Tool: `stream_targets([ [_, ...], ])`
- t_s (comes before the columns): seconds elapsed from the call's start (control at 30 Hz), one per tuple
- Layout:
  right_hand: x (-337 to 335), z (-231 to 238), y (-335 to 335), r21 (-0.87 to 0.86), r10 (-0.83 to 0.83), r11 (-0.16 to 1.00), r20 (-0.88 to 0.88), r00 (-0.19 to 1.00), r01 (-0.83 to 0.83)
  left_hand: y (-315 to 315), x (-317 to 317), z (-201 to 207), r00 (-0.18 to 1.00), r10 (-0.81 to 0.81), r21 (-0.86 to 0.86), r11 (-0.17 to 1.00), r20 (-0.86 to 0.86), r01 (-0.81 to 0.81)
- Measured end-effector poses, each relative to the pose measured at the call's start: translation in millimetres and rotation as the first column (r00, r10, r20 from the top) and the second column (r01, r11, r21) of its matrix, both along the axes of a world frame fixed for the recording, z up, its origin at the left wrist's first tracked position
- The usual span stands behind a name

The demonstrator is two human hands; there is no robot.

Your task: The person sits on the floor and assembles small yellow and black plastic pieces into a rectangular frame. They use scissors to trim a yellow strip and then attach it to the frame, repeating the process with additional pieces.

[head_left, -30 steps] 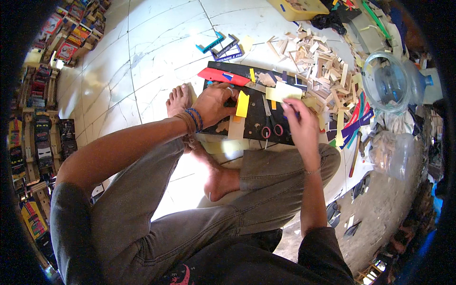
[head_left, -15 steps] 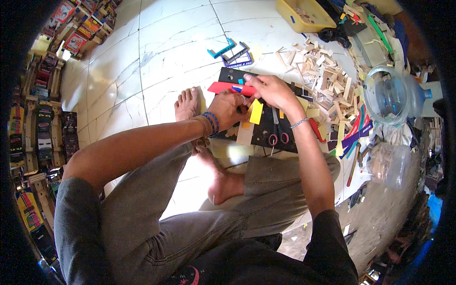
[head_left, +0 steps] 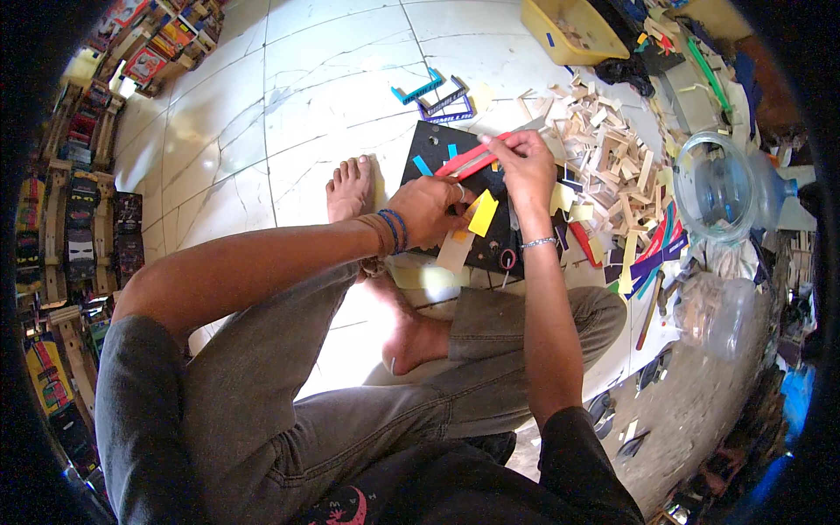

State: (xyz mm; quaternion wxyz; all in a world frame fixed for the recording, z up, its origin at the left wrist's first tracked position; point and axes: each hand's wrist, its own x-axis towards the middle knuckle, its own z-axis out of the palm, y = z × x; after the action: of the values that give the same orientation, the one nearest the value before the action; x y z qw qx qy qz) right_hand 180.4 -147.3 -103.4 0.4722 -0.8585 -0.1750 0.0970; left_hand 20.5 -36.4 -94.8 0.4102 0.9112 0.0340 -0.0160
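Over a black board (head_left: 429, 140) on the floor, both my hands hold a long red strip (head_left: 479, 157), with a pale, thin edge showing along it. My left hand (head_left: 430, 208) is closed round its lower left end. The fingers of my right hand (head_left: 528, 168) pinch it farther up, at its right end. A yellow piece (head_left: 482, 213) and a pale wooden strip (head_left: 454, 251) show just beside my left fingers; whether I grip them is hidden. Small blue pieces (head_left: 422, 165) lie on the board. One pink scissor loop (head_left: 507, 258) shows near its lower edge.
Right of the board lies a heap of small wooden pieces (head_left: 612, 153), with coloured strips (head_left: 656, 249) below it. Coloured bracket-shaped frames (head_left: 446, 101) lie beyond the board. A yellow tub (head_left: 573, 35) and a clear plastic bottle (head_left: 722, 184) stand right. Stacked goods (head_left: 83, 210) line the left.
The red strip has tilted, its right end swinging up and away. My right hand has moved right and turned with it. Blue pieces on the board are now uncovered; the scissors are more hidden.
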Motion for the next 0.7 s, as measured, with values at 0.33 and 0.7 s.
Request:
stream_targets([
  [0.33,13.2,48.0,-108.3,0.243,-0.016,0.970,0.071,0.997,-0.002,24.1,6.7,-3.9,0.998,-0.010,-0.259,0.966,-0.057,-0.005],
  [0.7,-88.4,30.7,-180.0,0.017,0.251,0.967,-0.206,0.946,-0.253,20.1,2.1,6.8,0.996,-0.090,-0.013,0.996,-0.012,0.090],
])
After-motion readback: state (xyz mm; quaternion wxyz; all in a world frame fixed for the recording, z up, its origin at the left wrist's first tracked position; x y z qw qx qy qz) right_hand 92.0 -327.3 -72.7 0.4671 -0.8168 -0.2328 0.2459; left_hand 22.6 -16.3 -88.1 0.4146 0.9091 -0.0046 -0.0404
